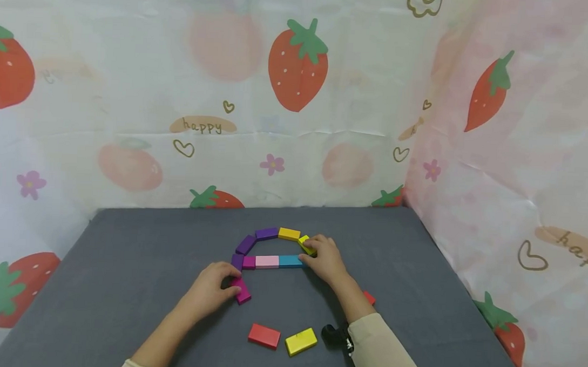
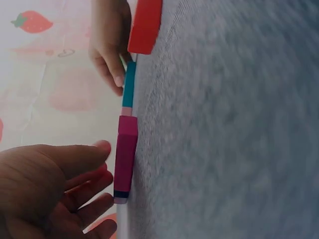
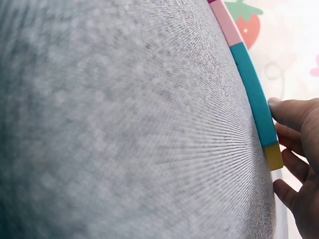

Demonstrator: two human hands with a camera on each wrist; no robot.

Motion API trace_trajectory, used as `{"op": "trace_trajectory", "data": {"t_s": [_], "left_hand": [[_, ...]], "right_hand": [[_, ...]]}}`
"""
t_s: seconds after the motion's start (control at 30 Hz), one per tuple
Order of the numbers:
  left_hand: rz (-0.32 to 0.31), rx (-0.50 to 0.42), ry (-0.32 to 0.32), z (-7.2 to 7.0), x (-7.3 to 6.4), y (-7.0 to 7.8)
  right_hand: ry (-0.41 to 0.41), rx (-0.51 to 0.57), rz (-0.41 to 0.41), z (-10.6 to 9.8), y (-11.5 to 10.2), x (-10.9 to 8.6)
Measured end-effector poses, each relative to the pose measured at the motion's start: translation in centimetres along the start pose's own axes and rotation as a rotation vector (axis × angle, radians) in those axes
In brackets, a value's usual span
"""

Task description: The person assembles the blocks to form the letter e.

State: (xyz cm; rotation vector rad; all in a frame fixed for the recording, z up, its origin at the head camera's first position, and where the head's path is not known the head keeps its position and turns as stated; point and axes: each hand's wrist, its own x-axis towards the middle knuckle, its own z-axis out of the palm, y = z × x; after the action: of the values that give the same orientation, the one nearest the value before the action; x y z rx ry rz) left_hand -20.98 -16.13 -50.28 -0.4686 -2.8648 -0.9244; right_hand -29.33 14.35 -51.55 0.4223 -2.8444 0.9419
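Small coloured blocks form an arch: purple [image 1: 266,234] ones at left and top, an orange-yellow block [image 1: 289,234] at the top, a yellow block [image 1: 307,245] at right. A straight row crosses inside: a short magenta block, a pink block [image 1: 267,262] and a blue block [image 1: 290,261]. My left hand [image 1: 211,288] is at the arch's lower left, thumb and fingers loosely bent beside a magenta block [image 2: 126,149]. My right hand [image 1: 326,260] reaches to the right side, forefinger at the yellow block, thumb by the blue block's [image 3: 254,94] end. The row's right end is partly hidden by that hand.
Nearer me on the grey cloth [image 1: 139,286] lie a red block [image 1: 264,336] and a yellow block [image 1: 301,342]. Another red block [image 1: 369,298] shows partly behind my right forearm. A strawberry-print sheet [image 1: 325,136] stands behind and to the sides.
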Motion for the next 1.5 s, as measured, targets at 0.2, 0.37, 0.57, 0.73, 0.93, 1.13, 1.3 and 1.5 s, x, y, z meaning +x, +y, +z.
{"op": "trace_trajectory", "data": {"t_s": [0.2,0.37,0.57,0.73,0.93,1.13,1.3,1.5], "left_hand": [[0.000,0.000,0.004,0.3,0.0,0.0],[-0.010,0.000,0.002,0.4,-0.1,0.1],[-0.025,-0.013,0.003,0.4,-0.3,0.4],[-0.028,-0.020,0.006,0.8,-0.3,0.4],[-0.024,-0.032,0.011,0.9,-0.4,0.5],[-0.024,-0.024,0.008,0.8,-0.4,0.4],[-0.030,-0.019,0.006,0.6,-0.5,0.4],[-0.037,-0.015,0.010,0.4,-0.4,0.5]], "right_hand": [[-0.004,-0.019,0.001,-0.2,-0.1,0.0],[-0.020,-0.021,0.000,-0.4,-0.4,0.0],[-0.026,-0.051,0.001,-0.5,-0.3,-0.1],[-0.030,-0.073,-0.001,-0.6,-0.1,-0.4],[-0.045,-0.020,0.002,-1.2,-0.2,-0.6],[-0.026,-0.009,-0.020,-1.9,-0.9,-1.0],[-0.015,-0.016,-0.062,-2.3,-2.0,-1.9],[-0.059,-0.028,-0.105,-2.6,-3.9,-3.3]]}}
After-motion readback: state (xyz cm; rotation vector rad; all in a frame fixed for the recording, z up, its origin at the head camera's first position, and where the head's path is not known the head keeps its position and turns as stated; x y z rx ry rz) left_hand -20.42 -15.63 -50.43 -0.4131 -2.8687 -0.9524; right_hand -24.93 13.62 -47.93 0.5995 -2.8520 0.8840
